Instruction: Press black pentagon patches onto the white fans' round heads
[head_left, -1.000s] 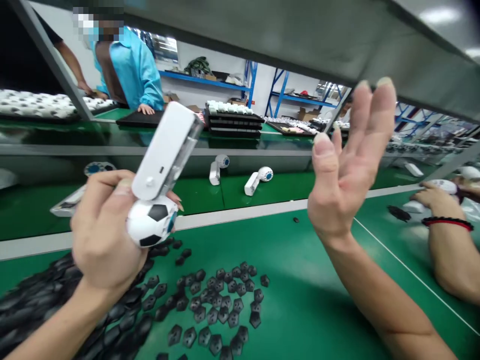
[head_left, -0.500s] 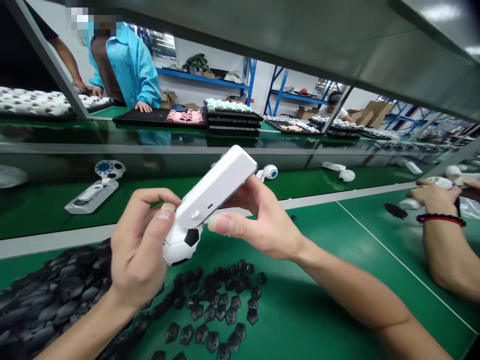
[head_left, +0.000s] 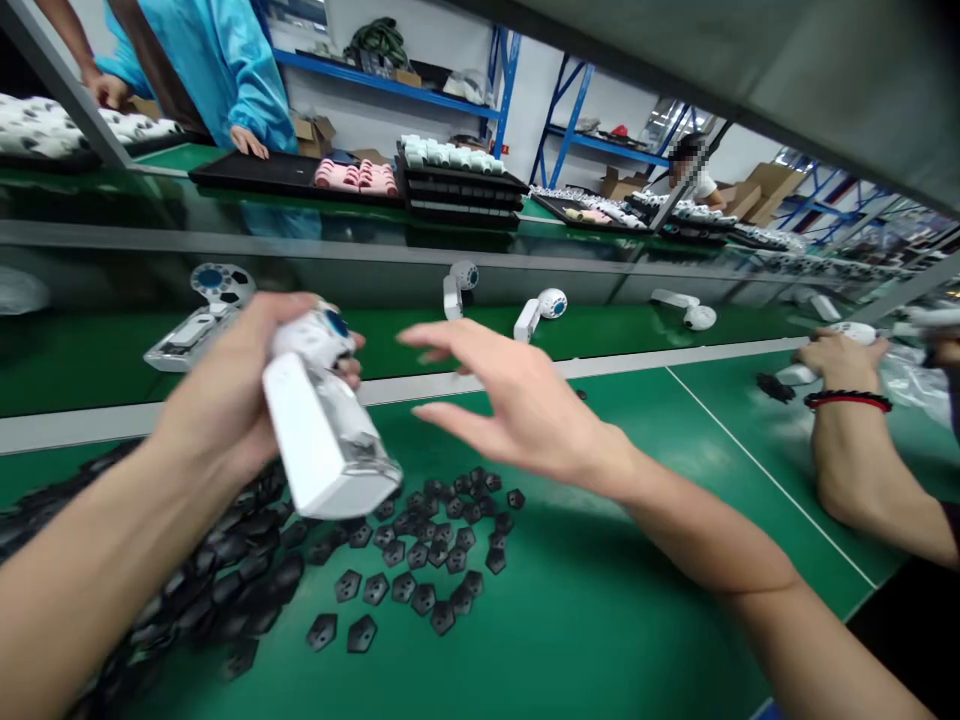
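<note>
My left hand (head_left: pixel 240 390) grips a white device (head_left: pixel 307 440) by its round football-patterned head; its white box-shaped body hangs down toward me and its far side is clear plastic. A blue ring shows on the head, near my fingertips. My right hand (head_left: pixel 517 410) is apart from it, fingers spread, with nothing in it. Below the hands, loose black pentagon pieces (head_left: pixel 424 598) are scattered on the green table, beside a large heap of black pieces (head_left: pixel 217 580) under my left forearm.
Similar white devices (head_left: pixel 529 318) lie on the green strip (head_left: pixel 600 330) beyond the pale ledge. At right, a co-worker's hands (head_left: pixel 844 365) hold another device. Across the line, a person in a blue jacket (head_left: pixel 251 75) stands by black trays (head_left: pixel 251 172) with pink parts. A shelf hangs overhead.
My right hand has let go of the white device and opened. My left hand has turned the device so that its body points down toward me, and drawn it left.
</note>
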